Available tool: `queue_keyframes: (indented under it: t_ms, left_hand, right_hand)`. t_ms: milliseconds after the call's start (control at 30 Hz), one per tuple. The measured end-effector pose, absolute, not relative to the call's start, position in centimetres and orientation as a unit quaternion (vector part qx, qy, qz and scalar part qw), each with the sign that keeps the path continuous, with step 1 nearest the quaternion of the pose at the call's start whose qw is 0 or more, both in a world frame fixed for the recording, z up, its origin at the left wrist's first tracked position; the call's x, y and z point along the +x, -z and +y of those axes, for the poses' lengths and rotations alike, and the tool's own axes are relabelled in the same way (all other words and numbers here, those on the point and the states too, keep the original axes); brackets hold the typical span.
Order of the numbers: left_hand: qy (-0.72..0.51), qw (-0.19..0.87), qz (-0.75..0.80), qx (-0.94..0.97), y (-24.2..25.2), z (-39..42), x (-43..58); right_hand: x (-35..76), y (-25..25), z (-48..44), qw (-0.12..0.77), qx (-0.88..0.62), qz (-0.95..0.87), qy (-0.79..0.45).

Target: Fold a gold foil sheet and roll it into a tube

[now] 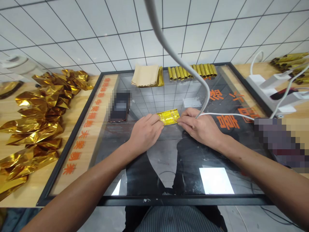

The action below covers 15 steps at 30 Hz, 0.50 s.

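A small sheet of gold foil paper [169,117] lies low over the dark glass board [154,100], its edges slightly curled up. My left hand [147,129] is closed on the sheet's left end, fingertips bent over it. At the right end, the thumb and fingers of my right hand [199,127] pinch the near corner. Behind the hands is a stack of tan-backed gold papers [145,75]. To its right, a row of rolled gold paper tubes [193,71] lies along the board's far edge.
Folded gold foil shapes [41,125] cover the wooden table on the left. A phone [120,106] lies left of my hands. One white cable [176,58] hangs down in front of my right hand. A power strip [264,93] with plugs stands at the right, near more gold rolls [291,61].
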State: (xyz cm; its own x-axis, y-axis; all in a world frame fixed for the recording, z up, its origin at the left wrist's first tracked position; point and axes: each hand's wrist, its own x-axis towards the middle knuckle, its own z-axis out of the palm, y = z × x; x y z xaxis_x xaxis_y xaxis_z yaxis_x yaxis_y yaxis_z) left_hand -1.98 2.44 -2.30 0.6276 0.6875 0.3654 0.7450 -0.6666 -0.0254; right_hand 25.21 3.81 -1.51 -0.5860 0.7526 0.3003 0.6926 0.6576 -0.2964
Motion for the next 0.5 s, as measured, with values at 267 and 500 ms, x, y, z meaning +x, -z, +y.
queue_keyframes:
  t_ms: [267,500]
  left_hand:
    - [0.168,0.084,-0.394,-0.900,2.52,2.52,-2.04]
    - [0.170,0.076,-0.397,-0.899,2.62,2.41,-2.11]
  right_hand:
    - [25.16,1.42,4.02,0.205,-0.400,-0.889,-0.082]
    - [25.14,1.63,3.97,0.215,-0.401,-0.886,-0.086]
